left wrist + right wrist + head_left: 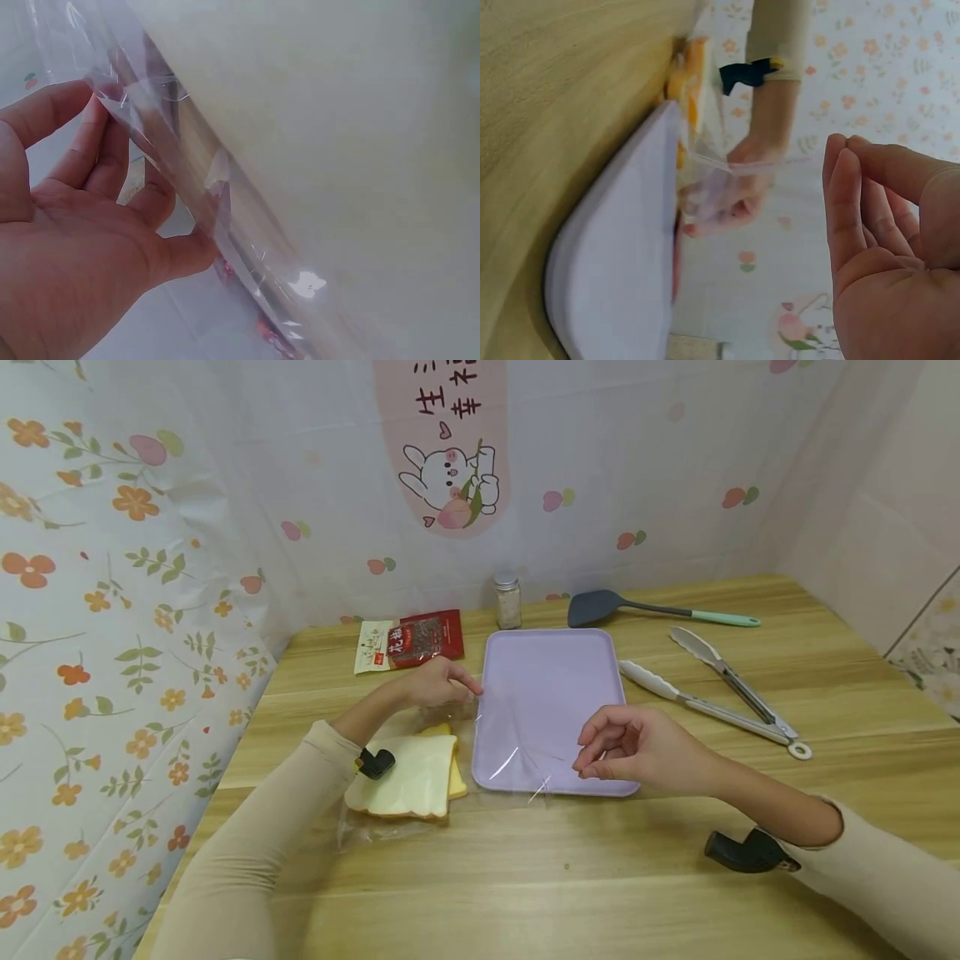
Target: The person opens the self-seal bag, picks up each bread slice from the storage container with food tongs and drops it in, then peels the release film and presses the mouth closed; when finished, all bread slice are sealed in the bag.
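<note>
A clear plastic bag (517, 760) stretches between both hands, over part of the lilac tray (555, 668). My left hand (438, 683) pinches the bag's edge near the tray's left side; in the left wrist view its fingertips meet at the film. With thumb and fingertips my right hand (637, 747) pinches the other end, above the tray's lower right corner. A thin clear strip (765, 166) runs from those fingertips towards the left hand. Under the left wrist lies a pale slice of bread (408, 777), with a yellow slice (457, 781) behind it, apparently inside the bag.
Behind the tray stand a glass shaker jar (507, 602) and a red spice packet (412, 639). A spatula (600, 607) lies at the back right. Open tongs (720, 714) lie right of the tray. A patterned curtain (315, 485) borders the table at the back and left.
</note>
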`<state>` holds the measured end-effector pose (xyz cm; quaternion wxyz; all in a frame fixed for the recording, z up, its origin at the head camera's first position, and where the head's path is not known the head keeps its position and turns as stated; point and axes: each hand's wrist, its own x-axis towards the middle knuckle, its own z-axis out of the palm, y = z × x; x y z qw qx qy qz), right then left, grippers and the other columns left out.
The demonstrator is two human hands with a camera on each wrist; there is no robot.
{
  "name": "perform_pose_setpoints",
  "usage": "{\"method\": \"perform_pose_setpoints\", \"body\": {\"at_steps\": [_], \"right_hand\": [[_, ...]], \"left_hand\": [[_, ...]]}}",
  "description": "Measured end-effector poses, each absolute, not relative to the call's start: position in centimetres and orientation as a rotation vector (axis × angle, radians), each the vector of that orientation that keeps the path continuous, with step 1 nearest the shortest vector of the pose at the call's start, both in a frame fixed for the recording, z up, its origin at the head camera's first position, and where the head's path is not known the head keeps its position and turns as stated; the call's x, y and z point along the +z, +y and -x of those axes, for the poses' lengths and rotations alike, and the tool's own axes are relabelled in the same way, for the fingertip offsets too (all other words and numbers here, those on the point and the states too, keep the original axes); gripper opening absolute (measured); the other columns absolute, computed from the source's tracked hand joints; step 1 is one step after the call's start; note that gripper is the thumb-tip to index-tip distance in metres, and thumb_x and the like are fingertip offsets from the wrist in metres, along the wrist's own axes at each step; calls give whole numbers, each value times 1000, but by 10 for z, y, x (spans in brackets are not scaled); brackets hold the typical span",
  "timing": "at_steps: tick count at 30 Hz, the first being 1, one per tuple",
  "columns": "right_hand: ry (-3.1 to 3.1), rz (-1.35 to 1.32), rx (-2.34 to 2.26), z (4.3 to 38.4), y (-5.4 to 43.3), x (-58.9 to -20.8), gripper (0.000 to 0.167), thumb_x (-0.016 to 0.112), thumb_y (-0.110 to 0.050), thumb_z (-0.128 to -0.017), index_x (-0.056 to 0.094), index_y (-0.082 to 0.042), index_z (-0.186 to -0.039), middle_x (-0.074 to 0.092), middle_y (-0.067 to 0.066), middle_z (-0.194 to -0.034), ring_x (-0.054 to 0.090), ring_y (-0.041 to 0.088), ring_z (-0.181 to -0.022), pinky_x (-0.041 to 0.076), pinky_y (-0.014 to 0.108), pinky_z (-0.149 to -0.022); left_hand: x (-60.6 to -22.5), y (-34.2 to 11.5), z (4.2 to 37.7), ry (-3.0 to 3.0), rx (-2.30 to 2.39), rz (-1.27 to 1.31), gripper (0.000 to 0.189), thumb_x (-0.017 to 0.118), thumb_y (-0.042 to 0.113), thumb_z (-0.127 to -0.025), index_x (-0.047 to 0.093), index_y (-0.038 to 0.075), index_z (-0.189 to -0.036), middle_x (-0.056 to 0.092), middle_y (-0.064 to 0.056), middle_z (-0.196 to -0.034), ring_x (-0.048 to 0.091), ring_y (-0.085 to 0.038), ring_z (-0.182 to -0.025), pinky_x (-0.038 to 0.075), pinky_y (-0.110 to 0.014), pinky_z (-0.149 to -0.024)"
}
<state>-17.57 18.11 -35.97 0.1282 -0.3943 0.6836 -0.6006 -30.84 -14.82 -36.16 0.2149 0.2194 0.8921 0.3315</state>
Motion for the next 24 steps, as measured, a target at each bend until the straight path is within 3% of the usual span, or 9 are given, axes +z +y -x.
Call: {"method": "perform_pose_setpoints", "body": {"at_steps": [5,14,19,24], "right_hand": [[1944,1284,-1759,157,198,-344,32,67,20,-82,61,0,-106,74,12,-93,72,22,-83,58,32,-67],[1865,1644,-1775,138,221,-324,49,65,35,-69,68,3,-106,74,13,-97,70,17,-84,57,27,-66],[1631,1864,-1772,128,215,-307,33,67,25,-78,66,8,-107,72,18,-98,68,23,-82,57,28,-68],[1208,2111,-1863,122,206,-298,12,65,20,-84,58,20,-94,69,26,-84,66,28,-68,54,28,-62]], "left_hand": [[-363,-148,309,2488,901,-626,24,62,8,-92,75,4,-112,71,-9,-111,42,-10,-70,36,-23,-61],[-363,-149,308,2487,903,-598,24,62,9,-91,75,4,-111,69,-7,-100,33,-7,-54,32,-21,-54],[-364,-149,309,2480,912,-587,24,62,9,-91,76,5,-110,65,-5,-86,31,-6,-52,29,-21,-52],[-364,-149,309,2476,932,-583,22,63,10,-92,76,5,-110,71,-3,-95,39,-9,-62,34,-23,-58]]}}
